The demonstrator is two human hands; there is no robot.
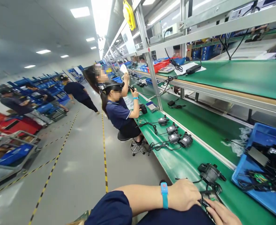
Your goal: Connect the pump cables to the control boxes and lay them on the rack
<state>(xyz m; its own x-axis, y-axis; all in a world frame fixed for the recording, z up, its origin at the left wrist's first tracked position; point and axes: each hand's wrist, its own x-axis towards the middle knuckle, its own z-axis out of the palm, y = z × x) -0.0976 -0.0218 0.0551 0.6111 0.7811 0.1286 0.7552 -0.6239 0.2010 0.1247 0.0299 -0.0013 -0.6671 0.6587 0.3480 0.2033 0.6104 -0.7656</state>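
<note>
My left hand, a blue strap around its wrist, is closed near the bench edge, its fingers at a black cable. My right hand pinches the same cable from the other side, partly cut off by the lower frame edge. Just beyond both hands, a black pump-like unit with a motor body lies on the green bench mat. Its coiled lead rests beside it. The cable's exact end is partly hidden by my fingers.
Several similar units with coiled leads lie farther along the bench. A blue bin of black cables and parts stands at the right. A metal upright carries the shelf. Co-workers sit along the bench at left.
</note>
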